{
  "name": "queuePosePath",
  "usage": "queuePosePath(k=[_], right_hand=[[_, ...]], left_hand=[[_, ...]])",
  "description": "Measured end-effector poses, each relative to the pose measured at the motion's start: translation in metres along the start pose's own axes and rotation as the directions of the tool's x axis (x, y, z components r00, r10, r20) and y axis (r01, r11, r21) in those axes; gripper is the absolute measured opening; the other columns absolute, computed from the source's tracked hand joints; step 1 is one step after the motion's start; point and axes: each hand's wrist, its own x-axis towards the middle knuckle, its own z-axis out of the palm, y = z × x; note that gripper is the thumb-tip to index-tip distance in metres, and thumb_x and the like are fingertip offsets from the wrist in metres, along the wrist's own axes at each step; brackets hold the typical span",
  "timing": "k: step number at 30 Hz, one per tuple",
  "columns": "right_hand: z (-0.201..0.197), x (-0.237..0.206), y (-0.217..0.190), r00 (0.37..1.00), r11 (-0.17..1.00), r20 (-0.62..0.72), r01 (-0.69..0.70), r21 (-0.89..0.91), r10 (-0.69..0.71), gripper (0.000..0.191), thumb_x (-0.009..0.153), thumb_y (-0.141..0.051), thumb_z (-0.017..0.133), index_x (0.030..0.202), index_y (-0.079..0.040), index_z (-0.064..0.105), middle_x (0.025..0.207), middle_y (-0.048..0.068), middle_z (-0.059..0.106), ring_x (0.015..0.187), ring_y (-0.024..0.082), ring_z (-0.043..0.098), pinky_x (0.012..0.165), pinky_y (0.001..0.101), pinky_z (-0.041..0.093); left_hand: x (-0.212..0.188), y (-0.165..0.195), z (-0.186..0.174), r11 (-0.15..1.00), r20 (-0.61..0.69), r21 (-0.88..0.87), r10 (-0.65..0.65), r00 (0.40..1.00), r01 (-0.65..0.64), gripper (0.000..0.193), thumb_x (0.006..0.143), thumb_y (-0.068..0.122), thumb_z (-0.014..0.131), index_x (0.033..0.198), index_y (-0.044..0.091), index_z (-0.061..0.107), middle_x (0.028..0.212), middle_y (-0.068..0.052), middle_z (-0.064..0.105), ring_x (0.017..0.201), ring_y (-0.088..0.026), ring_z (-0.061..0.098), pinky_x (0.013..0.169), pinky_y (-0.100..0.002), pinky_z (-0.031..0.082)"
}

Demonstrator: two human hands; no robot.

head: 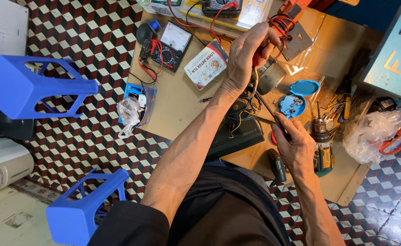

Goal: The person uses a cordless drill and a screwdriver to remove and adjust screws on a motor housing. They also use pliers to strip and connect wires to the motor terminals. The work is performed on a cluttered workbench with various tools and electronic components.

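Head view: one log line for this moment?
left hand: on red probe at motor | right hand: grips black probe | table: meter, drill

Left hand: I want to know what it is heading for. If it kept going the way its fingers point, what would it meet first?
The left hand, gripping a red probe, points up and right. It would likely first meet the red wire coil on the dark plate; depth is unclear.

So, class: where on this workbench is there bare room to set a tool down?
Bare board lies between the small box and the left hand's forearm, down to the table's near edge. Crowded: the meter end, and tools beside the right hand around the drill.
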Motion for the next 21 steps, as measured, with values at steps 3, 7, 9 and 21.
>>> queuePosePath(k=[3,7,9,21], right_hand=[[-0.0009,-0.0008,-0.003,0.995,0.997,-0.07,0.072,-0.016,-0.073,0.033,0.096,-0.02,0.075,0.129,-0.015,0.074,0.084,0.008,0.063,0.067,0.018,0.061,0.062,0.0338,0.05],[-0.0014,-0.0013,-0.0055,0.977,0.968,-0.078,0.182,-0.173,-0.198,0.032,0.096,-0.019,0.077,0.127,-0.016,0.075,0.084,0.009,0.062,0.067,0.02,0.061,0.062,0.0349,0.05],[-0.0005,-0.0025,-0.0058,0.961,0.938,-0.069,0.245,-0.245,-0.269,0.033,0.095,-0.019,0.078,0.127,-0.016,0.076,0.082,0.009,0.061,0.068,0.021,0.061,0.061,0.0355,0.05],[0.0041,-0.0044,0.0019,0.985,0.992,-0.117,0.119,-0.043,-0.124,0.035,0.095,-0.016,0.078,0.13,-0.014,0.073,0.088,0.009,0.064,0.071,0.019,0.062,0.066,0.0344,0.051]], left_hand=[[0.0004,-0.001,-0.0004,1.0,0.013,-0.026,-0.002,1.0,0.002,0.056,0.103,0.06,0.05,0.097,0.007,0.067,0.072,0.003,0.047,0.059,-0.005,0.04,0.054,-0.023,0.032],[0.0,-0.0009,-0.0008,1.0,-0.005,0.009,-0.01,1.0,0.01,0.058,0.101,0.061,0.05,0.097,0.007,0.068,0.073,0.003,0.048,0.06,-0.005,0.041,0.054,-0.023,0.032],[-0.0003,-0.0004,-0.001,1.0,-0.013,-0.001,-0.027,1.0,0.027,0.057,0.1,0.061,0.05,0.097,0.007,0.067,0.073,0.003,0.049,0.06,-0.005,0.041,0.053,-0.022,0.032],[-0.0013,0.0039,0.0,0.999,0.001,-0.039,-0.024,1.0,0.024,0.057,0.103,0.059,0.05,0.099,0.005,0.067,0.073,0.002,0.047,0.061,-0.006,0.042,0.056,-0.023,0.032]])
